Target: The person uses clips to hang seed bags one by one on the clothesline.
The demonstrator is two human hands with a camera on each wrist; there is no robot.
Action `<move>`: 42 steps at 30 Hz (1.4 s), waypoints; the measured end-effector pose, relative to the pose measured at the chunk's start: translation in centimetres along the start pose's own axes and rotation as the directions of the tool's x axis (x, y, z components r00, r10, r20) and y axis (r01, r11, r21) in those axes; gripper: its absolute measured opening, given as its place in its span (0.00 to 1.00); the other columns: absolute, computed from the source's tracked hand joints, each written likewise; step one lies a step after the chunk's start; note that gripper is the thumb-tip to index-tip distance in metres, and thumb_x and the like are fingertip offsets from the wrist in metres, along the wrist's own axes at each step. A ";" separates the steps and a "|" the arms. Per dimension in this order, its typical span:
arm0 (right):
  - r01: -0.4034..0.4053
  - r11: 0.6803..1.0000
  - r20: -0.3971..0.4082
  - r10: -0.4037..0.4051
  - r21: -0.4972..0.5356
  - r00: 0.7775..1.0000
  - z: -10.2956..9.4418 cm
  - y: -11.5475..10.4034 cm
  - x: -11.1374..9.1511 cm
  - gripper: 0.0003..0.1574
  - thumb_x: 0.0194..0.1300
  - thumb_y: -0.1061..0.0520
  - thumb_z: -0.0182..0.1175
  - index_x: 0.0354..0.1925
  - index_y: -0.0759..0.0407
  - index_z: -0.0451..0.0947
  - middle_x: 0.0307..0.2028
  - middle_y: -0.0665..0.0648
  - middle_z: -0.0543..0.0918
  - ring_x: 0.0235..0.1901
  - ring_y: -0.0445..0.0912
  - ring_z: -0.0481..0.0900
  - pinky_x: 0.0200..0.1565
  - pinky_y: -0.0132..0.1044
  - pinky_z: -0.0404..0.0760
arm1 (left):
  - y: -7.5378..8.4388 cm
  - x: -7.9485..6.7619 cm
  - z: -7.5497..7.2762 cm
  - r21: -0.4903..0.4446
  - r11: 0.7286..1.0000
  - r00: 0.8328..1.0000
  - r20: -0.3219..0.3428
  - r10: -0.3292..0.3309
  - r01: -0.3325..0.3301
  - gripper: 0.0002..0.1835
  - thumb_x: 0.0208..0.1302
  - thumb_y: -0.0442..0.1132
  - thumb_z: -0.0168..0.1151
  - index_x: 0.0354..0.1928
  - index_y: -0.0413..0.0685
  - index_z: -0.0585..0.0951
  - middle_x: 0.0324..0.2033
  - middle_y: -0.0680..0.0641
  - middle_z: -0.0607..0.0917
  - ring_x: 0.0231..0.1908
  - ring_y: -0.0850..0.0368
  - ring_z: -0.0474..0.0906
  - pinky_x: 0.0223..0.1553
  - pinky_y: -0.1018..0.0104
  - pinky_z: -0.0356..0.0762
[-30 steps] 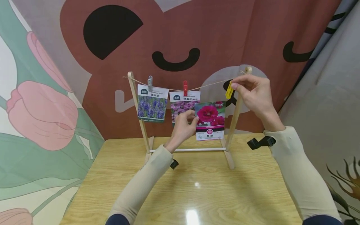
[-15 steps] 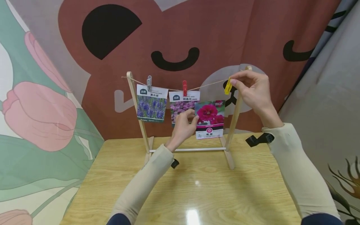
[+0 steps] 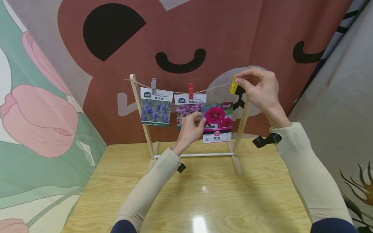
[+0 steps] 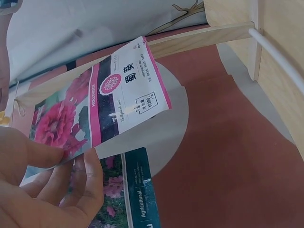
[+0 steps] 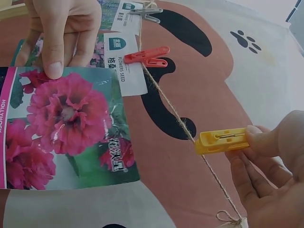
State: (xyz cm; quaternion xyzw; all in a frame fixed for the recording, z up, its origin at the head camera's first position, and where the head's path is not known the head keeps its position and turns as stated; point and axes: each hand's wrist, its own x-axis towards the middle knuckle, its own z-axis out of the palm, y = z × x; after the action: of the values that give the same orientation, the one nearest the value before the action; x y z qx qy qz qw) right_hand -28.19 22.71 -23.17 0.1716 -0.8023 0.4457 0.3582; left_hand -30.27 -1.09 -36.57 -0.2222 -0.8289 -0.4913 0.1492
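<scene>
My left hand (image 3: pixel 190 129) pinches the left edge of a hollyhock seed packet (image 3: pixel 217 121), thumb in front and fingers behind. The packet shows dark pink flowers and hangs upright just below the string. In my right hand (image 3: pixel 260 89) a yellow clothespin (image 5: pixel 222 141) is pinched between thumb and fingers. Its nose overlaps the twine (image 5: pixel 178 118) in the right wrist view. To the left, a red clothespin (image 3: pixel 190 91) holds a pink-flower seed packet (image 3: pixel 186 108) on the line, and a grey clothespin (image 3: pixel 153 86) holds a purple-flower packet (image 3: pixel 156 108).
The twine runs between two wooden posts (image 3: pixel 137 97) of a stand. A white rod (image 3: pixel 207 154) joins the stand's feet on the wooden table (image 3: pixel 175 200). Behind hangs a printed curtain (image 3: pixel 125 74); a plant (image 3: pixel 359 187) is at the right.
My right hand has moved left and slightly up, bringing the yellow clothespin to the string. The hollyhock packet has risen slightly in my left hand.
</scene>
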 end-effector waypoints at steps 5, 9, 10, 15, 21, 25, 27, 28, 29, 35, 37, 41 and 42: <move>0.001 1.000 0.000 -0.001 0.009 1.000 0.0 -0.2 0.5 0.10 0.73 0.57 0.70 0.48 0.60 0.92 0.45 0.57 0.91 0.38 0.37 0.84 0.42 0.27 0.78 | 0.1 0.1 0.1 -0.018 1.000 1.000 0.006 0.009 -0.009 0.16 0.77 0.36 0.64 0.60 0.36 0.84 0.50 0.37 0.92 0.48 0.46 0.91 0.55 0.51 0.88; 0.015 0.999 0.004 -0.016 0.046 1.000 -0.2 -0.3 0.7 0.09 0.73 0.60 0.69 0.48 0.61 0.91 0.44 0.56 0.91 0.38 0.39 0.85 0.42 0.27 0.79 | 0.3 0.2 0.3 -0.031 0.999 1.000 0.000 0.030 -0.030 0.15 0.77 0.35 0.64 0.59 0.36 0.84 0.49 0.37 0.92 0.48 0.45 0.92 0.55 0.51 0.88; 0.023 0.998 0.005 -0.024 0.053 1.000 -0.3 -0.3 0.8 0.09 0.73 0.61 0.69 0.48 0.62 0.91 0.44 0.56 0.91 0.38 0.39 0.85 0.43 0.26 0.80 | 0.4 0.2 0.4 -0.030 0.999 0.999 -0.002 0.032 -0.032 0.15 0.77 0.35 0.64 0.59 0.36 0.84 0.49 0.37 0.92 0.48 0.45 0.92 0.55 0.51 0.88; 0.069 0.995 0.002 -0.069 0.075 0.998 -0.4 -0.5 1.2 0.08 0.73 0.64 0.69 0.47 0.64 0.91 0.44 0.58 0.91 0.38 0.38 0.86 0.45 0.25 0.82 | 0.7 0.4 0.5 -0.033 0.999 1.000 -0.005 0.020 -0.020 0.15 0.76 0.35 0.65 0.59 0.35 0.84 0.49 0.36 0.92 0.49 0.45 0.92 0.56 0.51 0.88; 0.071 0.995 -0.008 -0.070 0.069 0.997 -0.4 -0.5 1.5 0.07 0.72 0.64 0.69 0.46 0.65 0.91 0.41 0.53 0.91 0.37 0.37 0.86 0.44 0.25 0.82 | 0.9 0.6 0.6 -0.036 0.999 1.000 0.004 0.010 -0.010 0.15 0.77 0.35 0.64 0.59 0.36 0.84 0.50 0.37 0.92 0.49 0.45 0.91 0.57 0.51 0.87; 0.069 0.996 -0.010 -0.068 0.061 0.998 -0.4 -0.6 1.8 0.07 0.72 0.63 0.69 0.46 0.65 0.91 0.40 0.53 0.92 0.36 0.37 0.87 0.42 0.26 0.82 | 0.9 0.7 0.8 -0.023 1.000 1.000 0.001 0.016 -0.016 0.15 0.76 0.35 0.65 0.59 0.36 0.84 0.49 0.37 0.92 0.48 0.46 0.91 0.57 0.51 0.87; 0.071 0.996 -0.011 -0.070 0.052 0.997 -0.4 -0.7 2.0 0.08 0.73 0.63 0.69 0.46 0.65 0.91 0.41 0.56 0.92 0.36 0.37 0.87 0.42 0.27 0.81 | 0.9 0.8 0.8 -0.018 1.000 1.000 -0.002 0.022 -0.022 0.15 0.76 0.35 0.65 0.59 0.36 0.84 0.49 0.37 0.92 0.48 0.46 0.91 0.57 0.51 0.87; 0.071 0.997 -0.011 -0.071 0.043 0.997 -0.4 -0.7 2.0 0.08 0.73 0.63 0.68 0.46 0.65 0.91 0.42 0.57 0.92 0.36 0.36 0.86 0.41 0.27 0.81 | 1.0 0.9 0.8 -0.016 1.000 1.000 -0.003 0.025 -0.025 0.15 0.76 0.35 0.65 0.59 0.36 0.84 0.49 0.37 0.92 0.48 0.46 0.91 0.57 0.51 0.87; 0.070 0.997 -0.011 -0.070 0.034 0.997 -0.5 -0.7 2.1 0.08 0.73 0.63 0.68 0.46 0.64 0.92 0.42 0.59 0.92 0.36 0.36 0.86 0.41 0.27 0.81 | 1.0 0.9 0.8 -0.015 1.000 1.000 -0.003 0.028 -0.028 0.15 0.76 0.35 0.65 0.59 0.36 0.84 0.49 0.38 0.92 0.48 0.46 0.91 0.57 0.52 0.87; 0.046 0.999 -0.006 -0.046 0.009 0.999 -0.5 -0.7 2.3 0.09 0.74 0.62 0.67 0.47 0.64 0.91 0.45 0.61 0.91 0.38 0.36 0.85 0.43 0.26 0.80 | 1.3 1.4 1.0 -0.014 0.999 0.999 -0.012 0.042 -0.042 0.15 0.77 0.36 0.64 0.59 0.36 0.84 0.50 0.37 0.92 0.50 0.45 0.91 0.57 0.51 0.87; 0.039 0.999 -0.004 -0.039 0.002 0.999 -0.4 -0.7 2.4 0.09 0.75 0.61 0.67 0.48 0.64 0.91 0.45 0.61 0.91 0.38 0.36 0.84 0.43 0.26 0.79 | 1.5 1.6 1.1 -0.011 0.999 0.999 -0.017 0.045 -0.045 0.15 0.77 0.36 0.65 0.59 0.36 0.84 0.50 0.37 0.92 0.51 0.45 0.91 0.57 0.51 0.87; 0.014 1.000 0.006 -0.014 -0.015 1.000 -0.2 -0.6 2.5 0.10 0.76 0.60 0.66 0.48 0.62 0.91 0.46 0.62 0.91 0.39 0.37 0.84 0.44 0.26 0.79 | 1.8 1.9 1.3 -0.006 0.999 0.999 -0.023 0.042 -0.042 0.15 0.76 0.37 0.65 0.58 0.37 0.85 0.51 0.38 0.92 0.54 0.45 0.89 0.60 0.50 0.85; 0.008 1.000 0.007 -0.008 -0.022 1.000 -0.2 -0.6 2.5 0.10 0.76 0.59 0.66 0.48 0.61 0.91 0.46 0.61 0.91 0.39 0.37 0.84 0.45 0.26 0.79 | 1.9 1.9 1.3 -0.007 0.999 0.999 -0.022 0.041 -0.042 0.14 0.76 0.37 0.65 0.58 0.37 0.85 0.50 0.38 0.92 0.54 0.45 0.89 0.60 0.50 0.85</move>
State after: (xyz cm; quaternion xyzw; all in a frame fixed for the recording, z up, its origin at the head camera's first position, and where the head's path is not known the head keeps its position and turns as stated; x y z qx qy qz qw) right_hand -29.44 22.66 -20.93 0.1724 -0.8077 0.4348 0.3589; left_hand -30.99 1.28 -34.92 -0.2344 -0.8206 -0.4934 0.1678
